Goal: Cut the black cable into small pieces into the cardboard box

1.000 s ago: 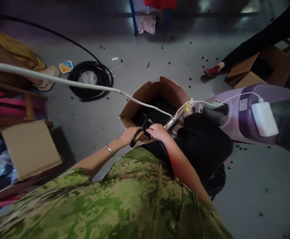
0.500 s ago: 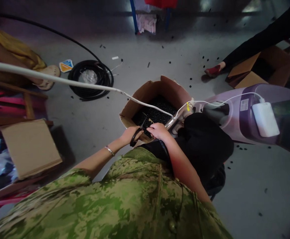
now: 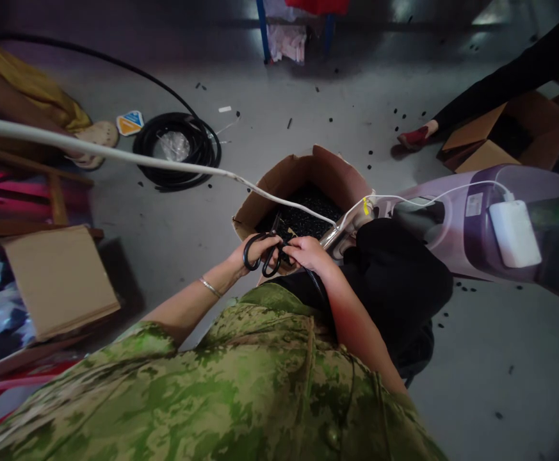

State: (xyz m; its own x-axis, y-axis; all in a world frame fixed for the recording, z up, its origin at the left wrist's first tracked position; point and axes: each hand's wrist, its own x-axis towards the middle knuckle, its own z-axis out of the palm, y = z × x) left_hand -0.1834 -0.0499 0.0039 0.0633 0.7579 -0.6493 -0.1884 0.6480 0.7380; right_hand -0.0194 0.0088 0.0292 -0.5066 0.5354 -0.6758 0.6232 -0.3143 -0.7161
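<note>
Black-handled scissors (image 3: 261, 253) are in my left hand (image 3: 249, 253), their blades pointing up over the open cardboard box (image 3: 247, 214). Close on the right, my right hand (image 3: 308, 251) pinches the end of a black ribbed tube (image 3: 316, 283), which runs down across my lap. The two hands nearly meet at the box's near edge. Many small black pieces (image 3: 308, 218) lie inside the box. Whether the blades touch the tube is too small to tell.
A coil of black tube (image 3: 149, 166) lies on the floor at the left. A white cable (image 3: 164, 164) crosses above the box. At the right stand a purple machine (image 3: 481, 218) with a white power block (image 3: 514, 234) and another box (image 3: 543, 128) near a person's red shoe (image 3: 413, 138).
My left hand has turned, and both loops of the scissors now show apart. My right hand stays nearly in place on the tube. The view has shifted slightly.
</note>
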